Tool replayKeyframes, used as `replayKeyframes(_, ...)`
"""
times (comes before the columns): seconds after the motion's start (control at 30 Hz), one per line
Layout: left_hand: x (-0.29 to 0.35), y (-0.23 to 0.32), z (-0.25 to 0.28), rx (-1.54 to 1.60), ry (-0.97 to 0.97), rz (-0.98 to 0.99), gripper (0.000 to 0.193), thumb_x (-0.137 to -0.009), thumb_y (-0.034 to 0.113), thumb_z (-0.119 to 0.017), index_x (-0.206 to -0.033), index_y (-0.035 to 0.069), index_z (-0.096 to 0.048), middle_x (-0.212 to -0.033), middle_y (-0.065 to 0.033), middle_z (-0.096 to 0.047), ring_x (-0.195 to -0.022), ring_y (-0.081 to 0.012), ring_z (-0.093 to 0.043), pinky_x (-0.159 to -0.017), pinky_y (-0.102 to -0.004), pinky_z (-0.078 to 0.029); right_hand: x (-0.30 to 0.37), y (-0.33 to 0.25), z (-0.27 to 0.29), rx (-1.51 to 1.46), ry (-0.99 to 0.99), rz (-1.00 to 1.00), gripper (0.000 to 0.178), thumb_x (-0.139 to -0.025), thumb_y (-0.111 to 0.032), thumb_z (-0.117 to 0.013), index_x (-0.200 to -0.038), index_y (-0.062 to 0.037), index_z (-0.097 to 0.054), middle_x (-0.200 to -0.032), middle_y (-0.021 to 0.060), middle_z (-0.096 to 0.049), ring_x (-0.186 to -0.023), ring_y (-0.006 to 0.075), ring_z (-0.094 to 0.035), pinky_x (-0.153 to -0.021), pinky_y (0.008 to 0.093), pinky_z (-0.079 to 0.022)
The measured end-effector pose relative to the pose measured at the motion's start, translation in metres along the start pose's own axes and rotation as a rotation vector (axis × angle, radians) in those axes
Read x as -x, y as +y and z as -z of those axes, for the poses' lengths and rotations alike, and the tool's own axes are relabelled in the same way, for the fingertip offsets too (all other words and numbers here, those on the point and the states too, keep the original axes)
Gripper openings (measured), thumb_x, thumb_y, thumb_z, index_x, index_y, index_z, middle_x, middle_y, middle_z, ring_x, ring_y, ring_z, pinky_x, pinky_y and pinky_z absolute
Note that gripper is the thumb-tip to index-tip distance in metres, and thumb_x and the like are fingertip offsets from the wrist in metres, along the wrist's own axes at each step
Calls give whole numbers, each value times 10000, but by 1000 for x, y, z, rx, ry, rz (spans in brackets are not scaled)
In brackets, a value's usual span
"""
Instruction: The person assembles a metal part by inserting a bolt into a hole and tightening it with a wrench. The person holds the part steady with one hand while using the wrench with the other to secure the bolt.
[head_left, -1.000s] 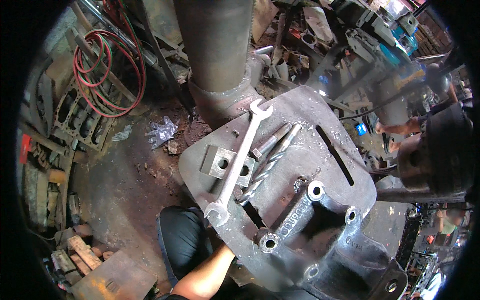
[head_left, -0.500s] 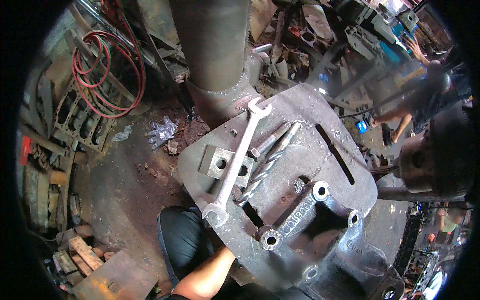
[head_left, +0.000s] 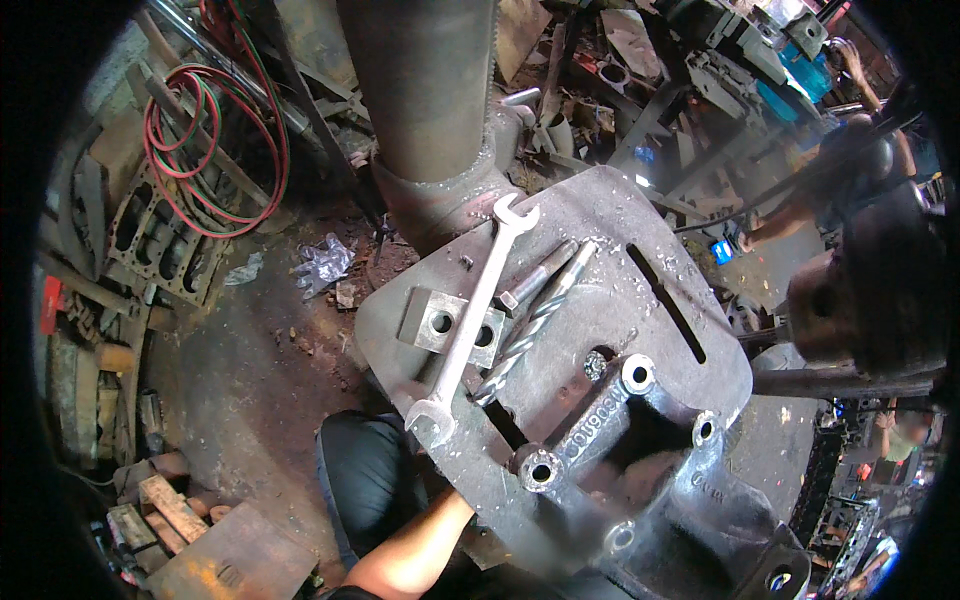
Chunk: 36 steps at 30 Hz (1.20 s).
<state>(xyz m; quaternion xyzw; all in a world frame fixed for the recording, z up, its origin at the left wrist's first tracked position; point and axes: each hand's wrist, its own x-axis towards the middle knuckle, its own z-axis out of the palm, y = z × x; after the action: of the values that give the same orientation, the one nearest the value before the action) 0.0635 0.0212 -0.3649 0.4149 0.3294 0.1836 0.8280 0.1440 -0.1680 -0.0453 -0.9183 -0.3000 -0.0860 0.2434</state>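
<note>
My left forearm (head_left: 415, 550) comes in from the lower edge and passes under the front edge of a grey metal machine table (head_left: 640, 290); the table hides the hand and its fingers. My right hand is not in view. On the table's near right part lies a dark cast-metal bracket (head_left: 590, 425) with several bored bosses. An open-ended wrench (head_left: 470, 320) lies at the left, across a steel block with two holes (head_left: 428, 318). Beside it are a twist drill bit (head_left: 525, 340) and a bolt (head_left: 537, 275).
A thick column (head_left: 420, 90) stands behind the table. A dark drill spindle (head_left: 825, 305) hangs at the right. Red and green hoses (head_left: 285, 150) coil at far left, near a gasket-like plate (head_left: 160, 240). Scrap metal fills the back; another person (head_left: 800, 210) is at far right.
The bracket has shifted very slightly away from me on the table. The other person at far right has changed posture. My left forearm is almost unmoved; the view has shifted a little.
</note>
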Motion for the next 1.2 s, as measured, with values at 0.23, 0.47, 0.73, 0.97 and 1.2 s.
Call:
replayKeyframes(0.23,-5,2,1,18,-20,-20,357,-1006,215,-538,-1307,23,-532,-1230,-119,-615,-1130,-229,-603,-972,-375,-492,9,4,8,157,-1,150,536,-904,-214,-736,-1385,-149,-510,-1198,248,-646,-1006,390,-656,-914,472,-516)
replayKeyframes(0.47,-20,11,6,56,-50,-69,353,-1008,218,-536,-1304,25,-535,-1224,-119,-618,-1125,-229,-607,-969,-376,-496,15,2,18,543,-26,461,522,-910,-209,-728,-1385,-164,-514,-1195,250,-646,-1001,397,-658,-909,476,-518)
replayKeyframes(0.73,-39,28,14,101,-69,-107,350,-1010,221,-534,-1301,27,-538,-1219,-118,-622,-1119,-228,-612,-964,-378,-501,1,-35,2,-505,105,-369,451,-924,-236,-693,-1306,-23,-580,-1178,237,-666,-1024,351,-652,-940,431,-495)
replayKeyframes(0.97,-44,34,10,135,-96,-101,346,-1011,223,-533,-1298,29,-540,-1214,-118,-626,-1114,-228,-617,-960,-380,-504,-13,-38,4,96,74,55,427,-933,-310,-673,-1288,-81,-605,-1134,204,-707,-881,380,-708,-758,423,-550)
replayKeyframes(1.2,-47,32,-4,176,-113,-102,343,-1013,226,-531,-1296,31,-543,-1208,-118,-630,-1109,-227,-621,-957,-381,-508,-3,-31,5,167,6,-98,269,-951,-288,-639,-1205,-200,-648,-1090,203,-718,-826,412,-707,-695,445,-547)
